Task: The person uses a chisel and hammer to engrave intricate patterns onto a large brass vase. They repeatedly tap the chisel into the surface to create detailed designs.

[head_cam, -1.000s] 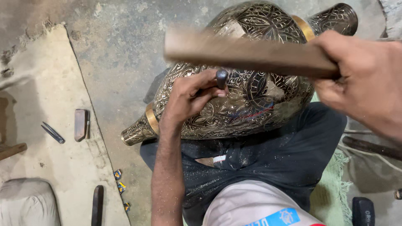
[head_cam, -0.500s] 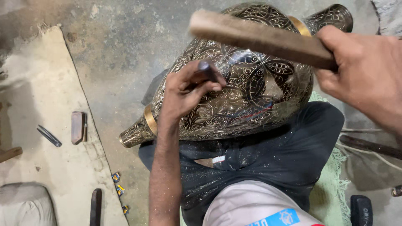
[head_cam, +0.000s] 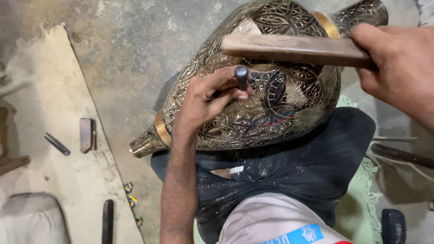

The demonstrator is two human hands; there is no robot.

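My left hand (head_cam: 205, 97) pinches a dark punch (head_cam: 241, 77) upright against the engraved brass vase (head_cam: 253, 104) lying across my lap; beyond it my right hand (head_cam: 398, 68) grips the wooden mallet (head_cam: 294, 49) level above. A skewed blow could hit my fingers or mar the pattern
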